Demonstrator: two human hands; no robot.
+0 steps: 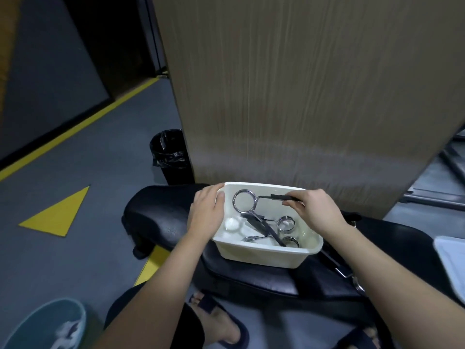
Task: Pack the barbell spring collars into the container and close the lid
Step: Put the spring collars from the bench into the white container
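Observation:
A white plastic container (261, 255) stands open on a black padded bench (161, 212). My left hand (207, 211) grips its left rim. My right hand (313, 206) pinches the black handle of a chrome spring collar (244, 200), holding it over the container's far half. Inside lie more spring collars (285, 224), chrome coils with black handles, and a small white round object (232, 224). Part of a pale lid (450, 258) lies at the right edge on the bench.
A wood-grain panel (302, 96) rises just behind the bench. A black-lined bin (171, 157) stands at its left corner. Grey floor with yellow markings (55, 215) spreads to the left. A teal basin (47, 326) sits at bottom left. My sandalled feet (221, 321) are below the bench.

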